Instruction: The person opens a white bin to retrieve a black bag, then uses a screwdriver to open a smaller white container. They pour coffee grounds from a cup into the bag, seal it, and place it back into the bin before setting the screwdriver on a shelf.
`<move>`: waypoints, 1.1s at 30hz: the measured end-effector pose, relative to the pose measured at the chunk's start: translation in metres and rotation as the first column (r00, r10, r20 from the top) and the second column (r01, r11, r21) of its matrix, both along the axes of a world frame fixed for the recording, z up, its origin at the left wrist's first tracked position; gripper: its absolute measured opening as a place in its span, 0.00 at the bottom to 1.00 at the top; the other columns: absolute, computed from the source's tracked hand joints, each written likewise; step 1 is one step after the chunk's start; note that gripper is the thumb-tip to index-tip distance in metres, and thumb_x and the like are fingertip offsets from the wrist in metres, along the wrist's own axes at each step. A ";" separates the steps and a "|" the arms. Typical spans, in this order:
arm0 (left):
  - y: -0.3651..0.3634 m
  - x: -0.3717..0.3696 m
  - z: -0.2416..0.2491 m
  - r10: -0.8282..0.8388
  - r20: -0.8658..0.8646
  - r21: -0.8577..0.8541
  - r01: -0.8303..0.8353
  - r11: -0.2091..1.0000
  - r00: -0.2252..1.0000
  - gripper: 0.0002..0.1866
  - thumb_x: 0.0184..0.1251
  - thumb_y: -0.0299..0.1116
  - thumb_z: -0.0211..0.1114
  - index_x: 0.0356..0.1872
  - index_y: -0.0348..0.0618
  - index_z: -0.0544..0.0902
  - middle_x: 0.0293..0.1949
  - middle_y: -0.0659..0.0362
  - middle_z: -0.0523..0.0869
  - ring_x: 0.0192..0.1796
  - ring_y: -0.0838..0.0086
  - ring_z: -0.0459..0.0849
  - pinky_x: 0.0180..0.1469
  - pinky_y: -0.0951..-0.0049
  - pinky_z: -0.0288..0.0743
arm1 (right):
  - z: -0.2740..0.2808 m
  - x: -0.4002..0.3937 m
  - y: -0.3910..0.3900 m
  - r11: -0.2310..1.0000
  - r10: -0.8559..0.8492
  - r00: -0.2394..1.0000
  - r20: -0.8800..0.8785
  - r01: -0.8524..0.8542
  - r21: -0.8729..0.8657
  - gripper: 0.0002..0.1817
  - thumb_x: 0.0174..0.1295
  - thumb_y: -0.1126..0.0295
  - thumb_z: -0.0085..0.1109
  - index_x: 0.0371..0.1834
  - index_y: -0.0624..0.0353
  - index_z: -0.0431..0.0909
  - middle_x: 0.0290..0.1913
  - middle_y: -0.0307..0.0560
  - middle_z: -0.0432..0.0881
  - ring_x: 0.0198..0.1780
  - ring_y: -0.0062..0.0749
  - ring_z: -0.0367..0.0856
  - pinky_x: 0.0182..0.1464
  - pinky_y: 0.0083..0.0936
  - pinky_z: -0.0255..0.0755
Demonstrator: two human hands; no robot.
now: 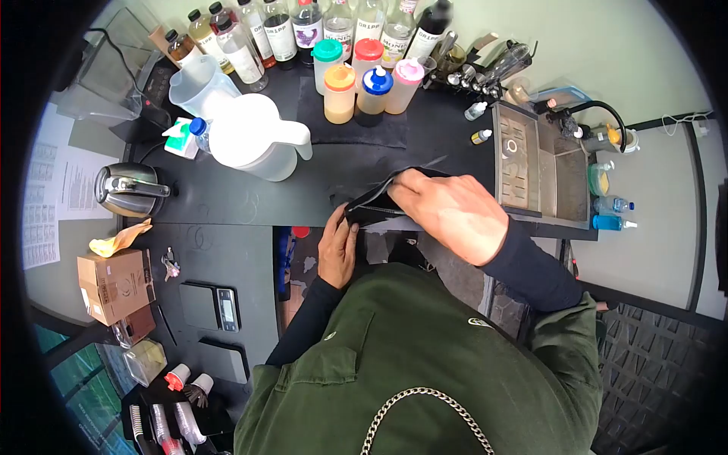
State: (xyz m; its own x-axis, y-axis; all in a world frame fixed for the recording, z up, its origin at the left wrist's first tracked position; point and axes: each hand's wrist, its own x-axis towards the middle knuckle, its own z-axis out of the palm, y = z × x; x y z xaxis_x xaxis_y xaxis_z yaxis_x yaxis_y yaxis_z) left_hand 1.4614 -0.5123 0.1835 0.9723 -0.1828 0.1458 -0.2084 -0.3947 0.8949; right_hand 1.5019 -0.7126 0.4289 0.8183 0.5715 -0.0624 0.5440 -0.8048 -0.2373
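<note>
My left hand [338,249] grips the near left edge of a black zippered pouch [373,208], which is held at the counter's front edge. The pouch's mouth looks parted, with a pale zip line along it. My right hand [447,208] is at the pouch's right side, its fingertips pressed together at the opening and partly hidden inside it. Whether those fingers hold anything inside the pouch cannot be seen. A white-lidded pitcher [254,140] stands on the black counter [334,171] beyond my left hand.
Squeeze bottles [339,95] and syrup bottles [279,34] line the back. A sink [565,178] is at the right. A kettle [129,189], a cardboard box [115,284] and a scale [211,305] are at the left.
</note>
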 end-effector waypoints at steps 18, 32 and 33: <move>0.005 0.025 0.137 -0.237 0.402 0.288 0.123 0.950 0.885 0.20 0.48 0.39 0.83 0.42 0.49 0.86 0.76 0.29 0.49 0.63 0.44 0.78 0.59 0.60 0.76 | 0.001 -0.009 -0.006 0.979 -0.002 0.991 0.132 -0.025 0.203 0.20 0.57 0.75 0.64 0.52 0.61 0.71 0.44 0.46 0.77 0.40 0.37 0.81 0.40 0.31 0.79; -0.033 0.010 0.103 -0.013 0.427 0.034 -0.001 0.999 0.904 0.29 0.42 0.40 0.88 0.41 0.46 0.76 0.77 0.28 0.31 0.78 0.27 0.44 0.73 0.41 0.54 | -0.278 -0.063 -0.105 0.465 -0.658 0.699 -0.280 0.669 0.580 0.47 0.48 0.64 0.81 0.70 0.57 0.60 0.66 0.53 0.70 0.68 0.43 0.70 0.63 0.37 0.71; -0.033 0.011 0.103 -0.023 0.424 0.029 0.011 1.000 0.906 0.28 0.44 0.40 0.87 0.40 0.46 0.76 0.76 0.24 0.30 0.78 0.25 0.43 0.74 0.40 0.53 | -0.285 -0.060 -0.100 0.407 -0.690 0.662 -0.293 0.690 0.599 0.47 0.49 0.64 0.80 0.69 0.58 0.60 0.64 0.53 0.73 0.66 0.42 0.73 0.63 0.36 0.71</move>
State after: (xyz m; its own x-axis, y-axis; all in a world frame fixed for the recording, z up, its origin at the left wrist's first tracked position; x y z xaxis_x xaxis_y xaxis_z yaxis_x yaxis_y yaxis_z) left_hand 1.4725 -0.5452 0.2864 0.8165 -0.2080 0.5385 -0.5727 -0.4092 0.7103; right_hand 1.4414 -0.8128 0.1435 0.9541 -0.2944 0.0555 -0.1256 -0.5610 -0.8182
